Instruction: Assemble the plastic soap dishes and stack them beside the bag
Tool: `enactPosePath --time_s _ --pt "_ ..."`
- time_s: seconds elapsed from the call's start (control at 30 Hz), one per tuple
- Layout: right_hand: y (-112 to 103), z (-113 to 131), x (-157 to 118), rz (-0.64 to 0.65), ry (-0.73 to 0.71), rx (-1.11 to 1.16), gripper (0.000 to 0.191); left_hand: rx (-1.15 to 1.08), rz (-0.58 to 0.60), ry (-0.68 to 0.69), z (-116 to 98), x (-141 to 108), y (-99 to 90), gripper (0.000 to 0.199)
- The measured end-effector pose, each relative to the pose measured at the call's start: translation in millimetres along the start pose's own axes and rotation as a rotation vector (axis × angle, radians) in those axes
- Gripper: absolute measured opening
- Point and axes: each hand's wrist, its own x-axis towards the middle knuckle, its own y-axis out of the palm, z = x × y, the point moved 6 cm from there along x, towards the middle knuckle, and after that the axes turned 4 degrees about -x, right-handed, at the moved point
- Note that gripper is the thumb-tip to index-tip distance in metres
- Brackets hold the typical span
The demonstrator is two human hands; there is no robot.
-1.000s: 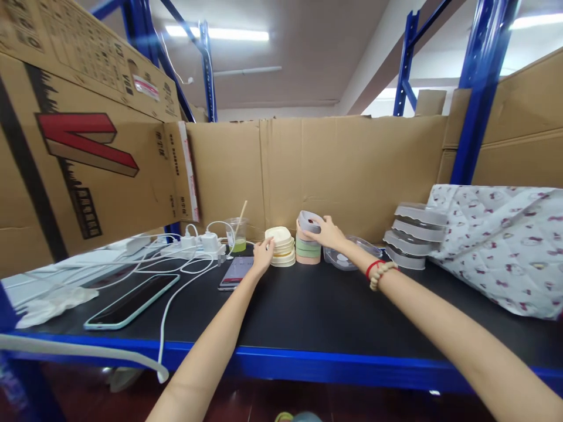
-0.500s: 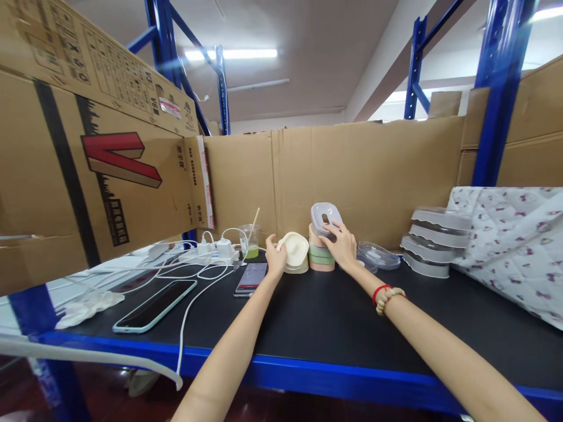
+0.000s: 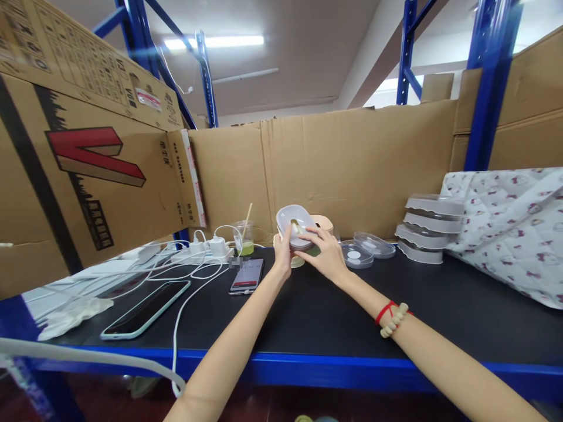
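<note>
Well behind the blue metal edge point(image 3: 352, 372), a tilted grey rounded plastic piece point(image 3: 285, 217) is finger-gripped by outstretched left hand point(image 3: 282, 255) and right hand point(image 3: 329, 256).

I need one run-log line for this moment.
left hand: holds gray piece | right hand: holds it too | nearby: cup, clear lids

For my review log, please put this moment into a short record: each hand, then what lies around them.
Left hand: holding the left side of a grey piece with an opening
Right hand: at the same piece's right edge
Behind piece: peach item, partly hidden
Left of hands: blue-edged phone, lit phone, cup of green liquid
Right of hands: clear lids, stacked trays, patterned cloth
</note>
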Motion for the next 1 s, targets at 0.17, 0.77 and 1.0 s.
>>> enactPosePath --time_s 0.17,0.77,1.0 --pt "-6 -13 1 -0.132 0.248 0.345 0.059 0.085 -0.095 -0.021 -5 -5 -3.5 0.016" --pt "-21 -49 -3 -0.221 0.910 0.688 0.051 0.653 0.395 -0.044 9 -10 13.7 0.036" --pt "-24 -56 -5 -0.217 0.922 0.619 0.057 0.681 0.392 -0.107 5 -18 15.6 0.031"
